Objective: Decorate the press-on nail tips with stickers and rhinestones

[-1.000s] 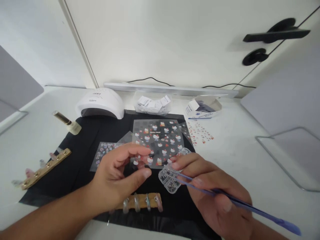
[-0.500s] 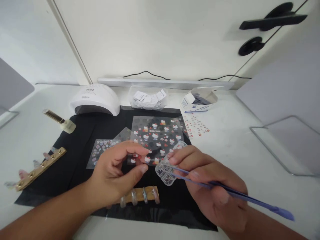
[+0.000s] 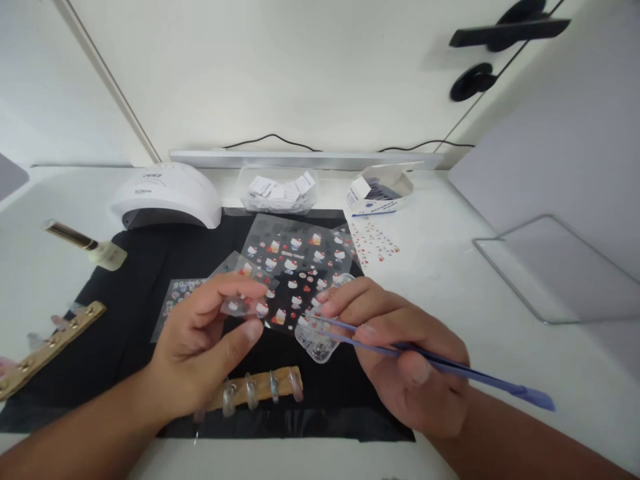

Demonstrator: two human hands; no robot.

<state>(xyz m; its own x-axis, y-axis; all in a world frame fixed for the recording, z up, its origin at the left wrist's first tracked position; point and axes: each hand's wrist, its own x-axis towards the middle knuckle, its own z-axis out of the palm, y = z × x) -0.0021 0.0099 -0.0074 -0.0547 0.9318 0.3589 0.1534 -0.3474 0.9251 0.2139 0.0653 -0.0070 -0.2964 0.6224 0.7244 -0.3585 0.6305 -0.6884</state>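
My right hand [image 3: 400, 353] grips purple tweezers [image 3: 445, 363], their thin tips pointing left over a clear sticker sheet [image 3: 300, 263] printed with white cartoon cats. Under those tips, a clear compartment case [image 3: 317, 343] with small decorations is partly covered by my right hand. My left hand [image 3: 210, 340] hovers at the sheet's lower left, thumb and forefinger apart with nothing seen between them. Below it lies a tan display strip [image 3: 263, 389] bearing several glossy nail tips. A second sticker sheet [image 3: 173, 297] is partly hidden behind my left hand.
A black mat [image 3: 135, 267] covers the white table. Behind it stand a white nail lamp [image 3: 167, 193], a clear tub of white packets [image 3: 280, 190] and an opened carton [image 3: 383, 190]. At left are a polish bottle [image 3: 107, 255] and another nail strip [image 3: 60, 343]. A wire frame [image 3: 545, 267] sits right.
The whole view has shifted, so everything sits further left. The cat sticker sheet now lies tilted rather than square. The tweezers stay in my right hand; my left hand remains open.
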